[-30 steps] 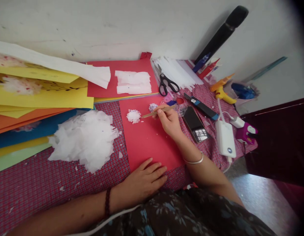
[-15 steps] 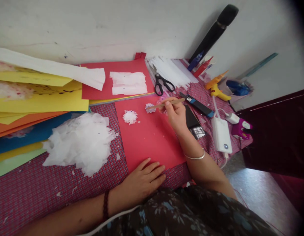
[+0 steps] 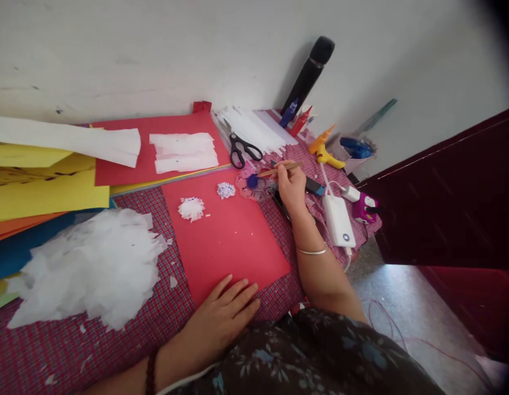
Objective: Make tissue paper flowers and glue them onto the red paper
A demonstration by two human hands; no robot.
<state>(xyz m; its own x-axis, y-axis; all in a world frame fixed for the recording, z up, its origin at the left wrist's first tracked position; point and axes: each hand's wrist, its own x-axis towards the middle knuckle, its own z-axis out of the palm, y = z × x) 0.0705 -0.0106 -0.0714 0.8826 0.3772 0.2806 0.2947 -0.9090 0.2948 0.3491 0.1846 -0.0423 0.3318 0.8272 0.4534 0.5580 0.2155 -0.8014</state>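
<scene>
My right hand [image 3: 291, 185] is closed round a thin wooden paintbrush [image 3: 279, 169], its tip over the blue well of a clear paint palette [image 3: 254, 185] at the far right edge of a red card sheet [image 3: 225, 236]. Two small tissue rosettes lie on that sheet: a white one [image 3: 191, 208] and a bluish one [image 3: 226, 190]. My left hand [image 3: 221, 315] rests flat, fingers stretched out, on the near corner of the red sheet and holds nothing.
A heap of white tissue pieces [image 3: 90, 269] lies left on the checked cloth [image 3: 73, 351]. Stacked coloured card [image 3: 44, 186] fills the far left. Scissors [image 3: 240, 149], glue gun [image 3: 325, 151], power bank [image 3: 339, 220], paint tubes and a black bottle [image 3: 307, 74] crowd the far right.
My right hand has carried the brush from the white rosette rightward to the palette's blue well. The view has swung right. My left hand stays put.
</scene>
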